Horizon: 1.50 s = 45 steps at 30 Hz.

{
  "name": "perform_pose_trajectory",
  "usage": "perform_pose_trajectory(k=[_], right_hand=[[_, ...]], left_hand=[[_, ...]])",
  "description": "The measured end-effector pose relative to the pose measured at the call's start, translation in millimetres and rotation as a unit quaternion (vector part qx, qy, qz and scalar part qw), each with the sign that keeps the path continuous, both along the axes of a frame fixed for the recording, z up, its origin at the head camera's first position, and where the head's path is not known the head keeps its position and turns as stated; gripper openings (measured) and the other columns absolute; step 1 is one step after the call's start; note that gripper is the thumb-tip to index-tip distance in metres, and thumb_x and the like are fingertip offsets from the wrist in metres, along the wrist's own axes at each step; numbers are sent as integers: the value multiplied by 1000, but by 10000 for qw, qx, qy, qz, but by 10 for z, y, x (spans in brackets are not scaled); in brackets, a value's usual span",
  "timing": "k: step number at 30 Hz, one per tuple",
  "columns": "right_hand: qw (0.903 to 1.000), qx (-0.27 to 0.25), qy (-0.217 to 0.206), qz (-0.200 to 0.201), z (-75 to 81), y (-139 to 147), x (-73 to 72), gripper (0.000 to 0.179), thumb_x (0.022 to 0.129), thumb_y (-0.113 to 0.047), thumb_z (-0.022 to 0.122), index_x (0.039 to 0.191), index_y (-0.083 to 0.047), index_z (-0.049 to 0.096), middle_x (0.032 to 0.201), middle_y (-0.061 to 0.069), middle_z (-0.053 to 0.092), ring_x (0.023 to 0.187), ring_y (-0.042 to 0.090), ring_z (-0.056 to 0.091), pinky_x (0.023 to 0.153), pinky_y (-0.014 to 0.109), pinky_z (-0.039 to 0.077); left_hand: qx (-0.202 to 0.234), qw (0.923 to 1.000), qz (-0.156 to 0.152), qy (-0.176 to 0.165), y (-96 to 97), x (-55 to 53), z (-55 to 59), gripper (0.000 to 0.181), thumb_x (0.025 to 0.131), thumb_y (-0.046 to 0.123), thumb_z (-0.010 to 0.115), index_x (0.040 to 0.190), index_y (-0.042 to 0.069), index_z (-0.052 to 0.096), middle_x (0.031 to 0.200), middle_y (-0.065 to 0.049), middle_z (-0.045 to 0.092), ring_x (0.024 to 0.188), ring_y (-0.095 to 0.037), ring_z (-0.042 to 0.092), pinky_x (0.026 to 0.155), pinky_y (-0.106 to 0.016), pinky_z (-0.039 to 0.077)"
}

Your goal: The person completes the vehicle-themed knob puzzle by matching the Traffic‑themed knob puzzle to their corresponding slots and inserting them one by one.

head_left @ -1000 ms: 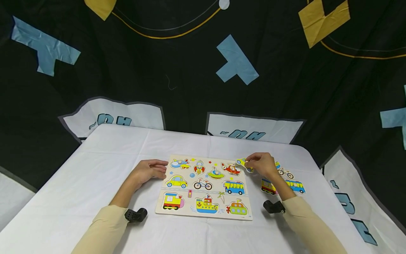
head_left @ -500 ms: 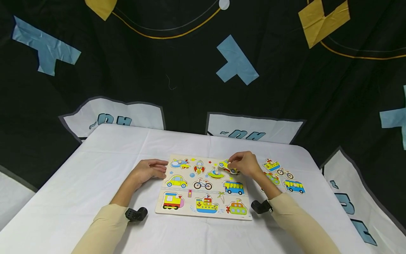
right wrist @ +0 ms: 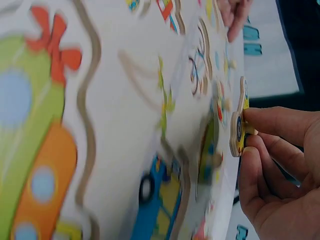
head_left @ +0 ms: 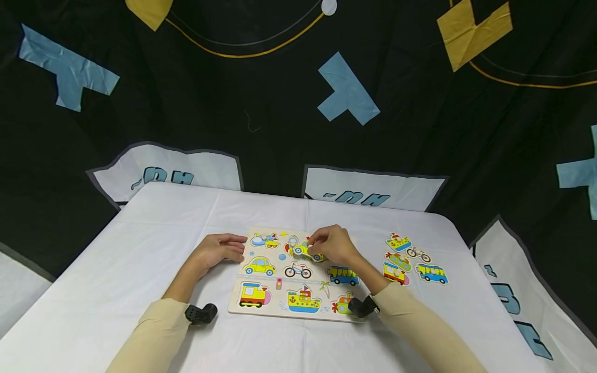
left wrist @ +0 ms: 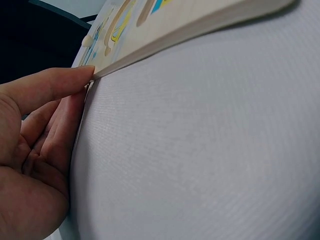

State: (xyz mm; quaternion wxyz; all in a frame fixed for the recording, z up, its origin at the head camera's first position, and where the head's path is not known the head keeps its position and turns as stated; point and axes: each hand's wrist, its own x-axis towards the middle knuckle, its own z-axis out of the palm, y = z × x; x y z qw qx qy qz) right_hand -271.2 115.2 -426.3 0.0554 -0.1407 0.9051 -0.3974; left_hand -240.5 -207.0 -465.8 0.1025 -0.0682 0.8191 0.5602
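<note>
A yellow toy-car puzzle piece [head_left: 303,251] is pinched by its small knob between my right thumb and fingers. My right hand [head_left: 333,244] holds it over the upper middle of the wooden puzzle board [head_left: 280,301], overlapping the rocket picture [head_left: 291,243] in the head view. From the right wrist view, the car piece [right wrist: 239,127] is tilted on edge, clear of the board. My left hand [head_left: 218,253] rests beside the board's left edge, fingers extended, and one fingertip touches that edge in the left wrist view. Knobbed pieces such as the plane [head_left: 264,240] sit in the board's top row.
To the right of the board, several loose pieces lie on the white cloth: a ship [head_left: 398,242], a bicycle [head_left: 418,254], a submarine [head_left: 398,260], a train [head_left: 394,273] and a bus [head_left: 432,273]. Behind the white table [head_left: 177,207] hangs a black curtain [head_left: 275,103].
My right hand has moved left with the car piece, from the board's right edge across the helicopter to the upper middle. The left hand has stayed where it was.
</note>
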Motion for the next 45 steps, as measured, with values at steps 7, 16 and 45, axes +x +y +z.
perform_pose_trajectory(k=[7, 16, 45], right_hand=[[9986, -51, -23, 522, -36, -261, 51, 9, 78, -12, 85, 84, -12, 78, 71, -4, 71, 61, 10, 56, 56, 24, 44], [9949, -105, -42, 1005, -107, -574, 137, 9, 78, -11, 85, 83, -13, 79, 71, -6, 71, 67, 7, 59, 66, 24, 46], [9923, -225, -140, 1207, -197, -989, 208, 7, 78, -12, 86, 83, -13, 81, 66, -8, 70, 65, 4, 59, 95, 38, 40]], left_hand=[[22, 10000, 20, -38, -22, -1, 7, 59, 76, 8, 83, 133, 7, 65, 114, -8, 76, 99, -14, 72, 95, -36, 53], [-20, 10000, 27, -63, -11, 3, 0, 59, 77, 8, 82, 133, 6, 65, 113, -8, 76, 99, -14, 72, 98, -39, 52], [72, 10000, -44, -11, -26, -11, -4, 59, 77, 8, 82, 133, 7, 66, 115, -9, 76, 101, -14, 72, 93, -34, 54]])
